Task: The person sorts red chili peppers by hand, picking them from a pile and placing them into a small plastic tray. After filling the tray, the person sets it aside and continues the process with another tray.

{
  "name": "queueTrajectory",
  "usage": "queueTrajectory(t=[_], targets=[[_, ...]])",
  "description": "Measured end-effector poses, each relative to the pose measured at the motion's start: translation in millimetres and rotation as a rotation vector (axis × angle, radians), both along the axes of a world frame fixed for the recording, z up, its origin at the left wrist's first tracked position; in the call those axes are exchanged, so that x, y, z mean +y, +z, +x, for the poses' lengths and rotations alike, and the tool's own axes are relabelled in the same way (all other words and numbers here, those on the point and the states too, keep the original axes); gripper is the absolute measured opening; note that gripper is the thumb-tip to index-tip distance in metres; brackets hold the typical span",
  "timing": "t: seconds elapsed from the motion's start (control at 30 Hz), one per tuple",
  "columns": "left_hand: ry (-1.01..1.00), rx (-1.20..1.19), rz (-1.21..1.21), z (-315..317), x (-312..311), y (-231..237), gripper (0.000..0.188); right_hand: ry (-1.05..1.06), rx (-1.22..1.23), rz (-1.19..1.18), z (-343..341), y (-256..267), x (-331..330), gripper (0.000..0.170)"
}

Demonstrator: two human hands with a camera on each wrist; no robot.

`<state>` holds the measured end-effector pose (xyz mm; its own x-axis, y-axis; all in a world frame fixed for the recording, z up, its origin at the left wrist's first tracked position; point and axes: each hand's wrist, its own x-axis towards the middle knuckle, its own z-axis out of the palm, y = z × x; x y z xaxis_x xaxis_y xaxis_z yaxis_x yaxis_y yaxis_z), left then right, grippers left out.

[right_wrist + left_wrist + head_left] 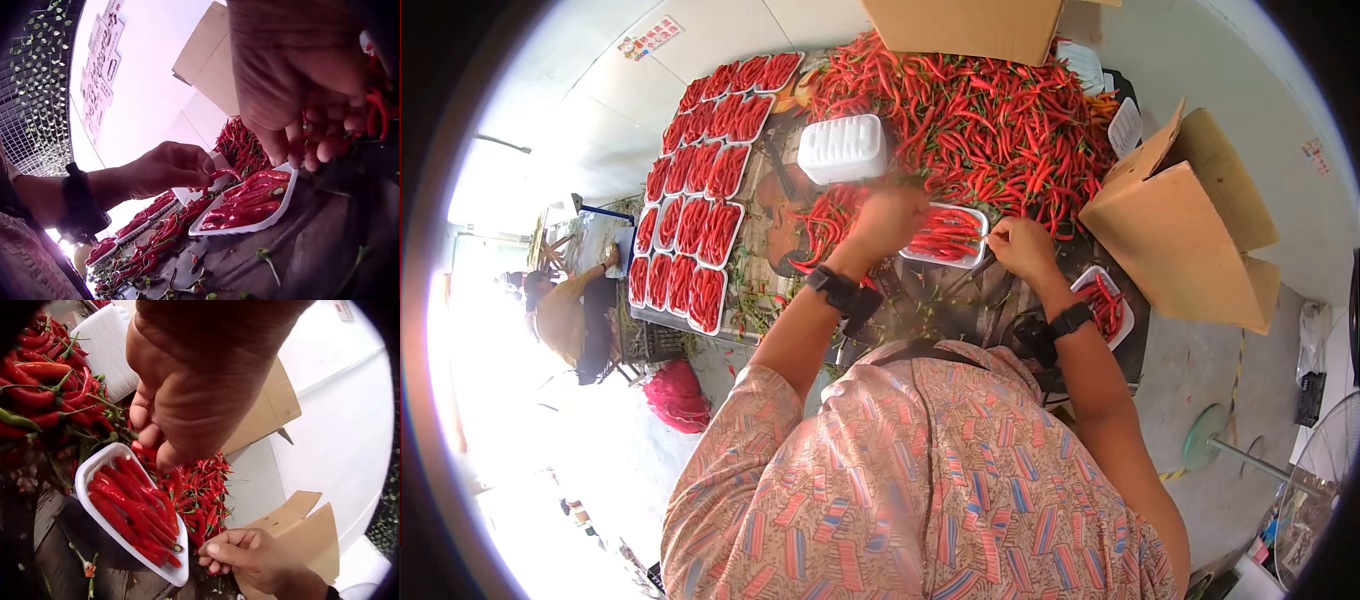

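A tiled white wall (720,25) backs the worktable (905,290). Rows of chili-filled foam trays (721,267) at left appear finished; the foam tray (174,574) between my hands looks nearly full. A loose chili heap (1000,120) and a stack of white trays (842,150) remain. My left hand (169,172) pinches one red chili (226,172) at the tray's left end; my right hand (1022,245) bends its fingers beside the right edge, perhaps empty, I cannot tell. Free room lies nearest me; a cardboard box (1170,230) bounds the right.
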<state>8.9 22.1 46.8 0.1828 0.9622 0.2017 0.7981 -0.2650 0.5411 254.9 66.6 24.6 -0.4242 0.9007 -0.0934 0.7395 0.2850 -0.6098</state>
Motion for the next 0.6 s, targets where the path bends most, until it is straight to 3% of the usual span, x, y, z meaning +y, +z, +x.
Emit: queueTrajectory(t=[0.6], targets=[[0.012,0.098,0.032,3.1,4.6,-22.8,0.011,0.006,0.112,0.091,-15.4,-15.7,2.9,0.015]])
